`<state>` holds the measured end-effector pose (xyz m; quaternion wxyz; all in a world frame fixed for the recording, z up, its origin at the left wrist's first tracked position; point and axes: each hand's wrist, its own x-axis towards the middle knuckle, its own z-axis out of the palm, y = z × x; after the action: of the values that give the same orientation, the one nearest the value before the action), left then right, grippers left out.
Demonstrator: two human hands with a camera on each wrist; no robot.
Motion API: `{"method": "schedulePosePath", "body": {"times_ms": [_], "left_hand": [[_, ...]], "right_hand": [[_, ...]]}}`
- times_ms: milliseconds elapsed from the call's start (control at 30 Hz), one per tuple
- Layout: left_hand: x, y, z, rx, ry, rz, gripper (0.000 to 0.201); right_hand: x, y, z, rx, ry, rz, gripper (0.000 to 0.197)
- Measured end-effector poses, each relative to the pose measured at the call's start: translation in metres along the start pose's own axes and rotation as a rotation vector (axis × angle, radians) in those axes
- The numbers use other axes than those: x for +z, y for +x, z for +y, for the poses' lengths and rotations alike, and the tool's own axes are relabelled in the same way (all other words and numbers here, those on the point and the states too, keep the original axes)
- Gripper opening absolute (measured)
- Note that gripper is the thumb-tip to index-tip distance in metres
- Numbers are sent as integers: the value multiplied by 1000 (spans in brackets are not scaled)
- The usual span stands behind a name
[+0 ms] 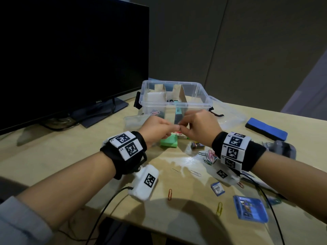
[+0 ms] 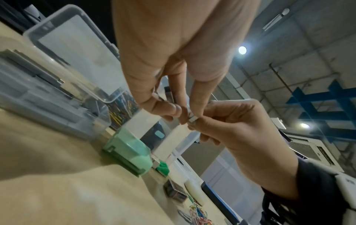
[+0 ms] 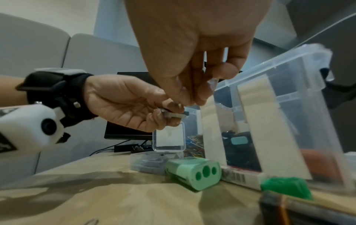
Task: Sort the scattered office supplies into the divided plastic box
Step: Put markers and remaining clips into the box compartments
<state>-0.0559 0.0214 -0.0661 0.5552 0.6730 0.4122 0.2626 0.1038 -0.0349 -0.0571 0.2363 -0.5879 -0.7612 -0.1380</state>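
Head view: left hand (image 1: 157, 129) and right hand (image 1: 198, 129) meet at centre, both pinching same small grey flat piece (image 3: 176, 115), held above green plastic sharpener (image 1: 169, 141). Clear divided plastic box (image 1: 200, 93) at 12 o'clock from hands. Coloured paper clip heap (image 1: 209, 156) at 4 o'clock, on wooden desk (image 1: 70, 156).

Head view down over desk; wrist views low, close, sharing the plastic box (image 1: 174, 96).

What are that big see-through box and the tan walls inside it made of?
The box looks like clear, glossy plastic: you see its contents through the walls. The dividers look like matte brown cardboard, though plain card is possible.
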Motion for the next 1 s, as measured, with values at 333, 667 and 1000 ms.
{"method": "schedulePosePath", "body": {"times_ms": [333, 667, 1000], "left_hand": [[-24, -3, -3, 106, 102, 6, 16], [-37, -5, 2, 127, 256, -32, 18], [-40, -7, -2, 7, -217, 111, 7]], "right_hand": [[2, 12, 0, -59, 226, -148, 20], [-7, 24, -2, -101, 323, -343, 18], [5, 22, -5, 187, 455, -87, 12]]}}
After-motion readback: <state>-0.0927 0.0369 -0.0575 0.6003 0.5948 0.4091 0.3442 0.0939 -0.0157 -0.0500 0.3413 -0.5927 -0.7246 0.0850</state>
